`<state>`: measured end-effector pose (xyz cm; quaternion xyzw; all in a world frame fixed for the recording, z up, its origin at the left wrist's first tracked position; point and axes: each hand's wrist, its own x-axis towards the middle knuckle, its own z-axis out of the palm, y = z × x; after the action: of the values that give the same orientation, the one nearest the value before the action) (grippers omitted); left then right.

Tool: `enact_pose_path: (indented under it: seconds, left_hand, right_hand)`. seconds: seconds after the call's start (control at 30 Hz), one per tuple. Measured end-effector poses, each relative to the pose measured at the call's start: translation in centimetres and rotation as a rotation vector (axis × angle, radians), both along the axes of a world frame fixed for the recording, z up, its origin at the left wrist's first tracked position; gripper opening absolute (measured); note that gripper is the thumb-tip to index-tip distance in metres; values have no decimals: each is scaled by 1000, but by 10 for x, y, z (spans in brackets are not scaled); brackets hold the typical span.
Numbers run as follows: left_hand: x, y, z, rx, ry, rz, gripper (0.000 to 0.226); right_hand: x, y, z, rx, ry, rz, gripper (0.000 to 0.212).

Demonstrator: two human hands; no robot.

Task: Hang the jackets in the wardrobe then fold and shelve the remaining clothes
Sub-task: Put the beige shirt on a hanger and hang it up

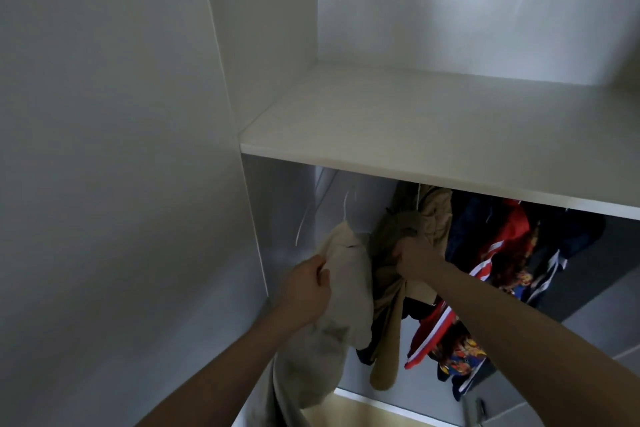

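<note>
Nearest the camera, two bare forearms reached up and forward toward the wardrobe's white shelf (pixel 398 135), which serves here as the landmark. Below the shelf's left end, the left hand (pixel 306 291) had its fingers and thumb curled tight on a fold of the cream jacket (pixel 346 288), pinching the cloth at its upper edge. A little to the right, below the shelf's front edge, the right hand (pixel 414 258) was clenched on bunched cloth of the tan jacket (pixel 388 305), its fingers closed round the gather.

The cream jacket hung under the shelf's left end from a thin white hanger (pixel 348 204), whose hook rose toward the shelf's underside. Whether the hook already sat on a rail could not be told, since the shelf hid that part. The jacket's long axis ran roughly straight down, collar end up toward the shelf and hem dropping below the forearms out of view. The tan jacket hung just beside it, touching it, also lengthwise down, one sleeve dangling free.

Both garments looked light, soft and limp, likely to slump and slide off a hanger's shoulders. The firmest hold would probably be at the collar or shoulder seam, or on the hanger itself.

Further in and to the right beneath the shelf hung red, navy and patterned jackets (pixel 491 253), close together.
</note>
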<state>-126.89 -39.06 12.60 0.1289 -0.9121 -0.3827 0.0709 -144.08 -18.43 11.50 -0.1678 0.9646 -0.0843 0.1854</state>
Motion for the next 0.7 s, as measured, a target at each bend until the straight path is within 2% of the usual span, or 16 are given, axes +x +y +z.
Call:
enact_pose_path:
  seconds: [0.1, 0.2, 0.43, 0.53, 0.7]
  left_hand:
    - [-27, 7, 5, -9, 16, 21, 35]
    - [-51, 14, 10, -2, 31, 31, 23]
    - [-94, 30, 8, 77, 81, 20, 22]
    - [-111, 37, 8, 71, 123, 25, 24]
    - [-141, 45, 6, 100, 164, 74, 32]
  right_hand:
    - [0, 14, 0, -31, -6, -34, 20]
    - [0, 20, 6, -101, 4, -38, 23]
    - [-1, 25, 15, -172, -1, -35, 25]
    - [0, 29, 22, -184, 0, -79, 27]
    - [2, 34, 24, -187, 20, 11, 31]
